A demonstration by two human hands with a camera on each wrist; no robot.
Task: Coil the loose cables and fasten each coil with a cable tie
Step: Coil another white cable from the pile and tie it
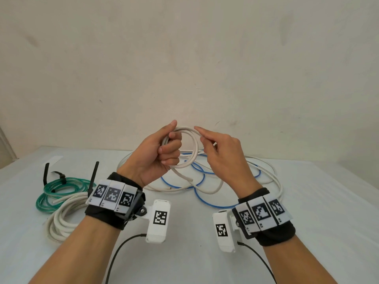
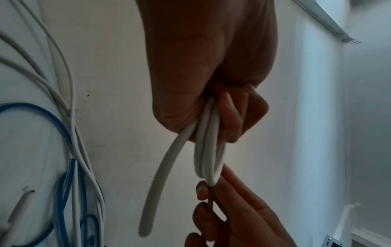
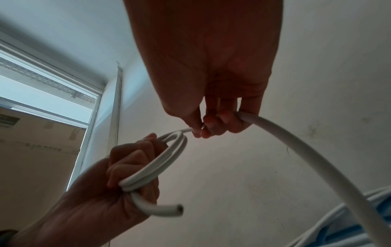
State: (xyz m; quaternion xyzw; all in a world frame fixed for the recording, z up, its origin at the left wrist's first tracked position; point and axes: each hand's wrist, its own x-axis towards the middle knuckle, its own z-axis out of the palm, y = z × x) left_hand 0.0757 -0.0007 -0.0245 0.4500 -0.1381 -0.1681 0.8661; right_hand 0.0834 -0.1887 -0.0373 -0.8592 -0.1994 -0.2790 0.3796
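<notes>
Above the table, my left hand grips a small coil of white cable of about two loops in its fist. The coil's cut end hangs free below the fist. My right hand is just right of the coil, fingers curled round the same cable where it leaves the loop. In the left wrist view the coil runs out of the left fist to the right fingers. In the right wrist view the cable trails from my right hand down to the table.
Loose white cable and a blue cable lie tangled on the white table under my hands. At the left lie a green tube coil and a white coil, each with a black tie. A wall stands close behind.
</notes>
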